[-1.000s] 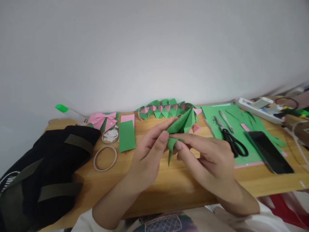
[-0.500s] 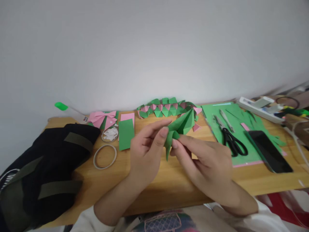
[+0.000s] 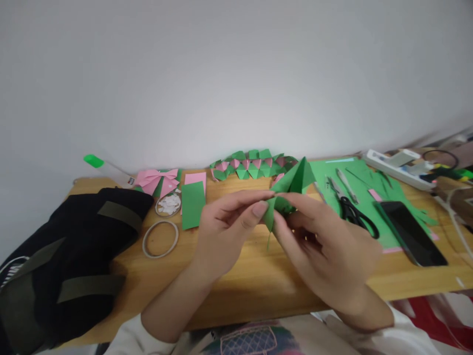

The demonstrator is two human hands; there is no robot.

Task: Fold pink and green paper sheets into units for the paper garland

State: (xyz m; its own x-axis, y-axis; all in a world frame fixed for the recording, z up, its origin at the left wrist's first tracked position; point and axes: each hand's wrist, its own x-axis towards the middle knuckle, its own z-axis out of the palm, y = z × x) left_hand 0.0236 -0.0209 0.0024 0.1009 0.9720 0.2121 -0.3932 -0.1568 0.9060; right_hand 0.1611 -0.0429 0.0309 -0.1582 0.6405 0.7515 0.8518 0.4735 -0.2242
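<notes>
Green folded paper (image 3: 292, 181), sharply peaked (curled over below).

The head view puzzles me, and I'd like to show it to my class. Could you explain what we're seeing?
There is no machine here: a person works bare-handed, and a camera worn on the head looks forward and down. The left hand and right hand both pinch folded green paper above a wooden table. Beyond them, near the wall, is a green-and-pink paper chain. To the left lie a pale ring, a green rectangle and a dark bundle of cloth. To the right are black-handled scissors, green sheets and a dark phone.
</notes>
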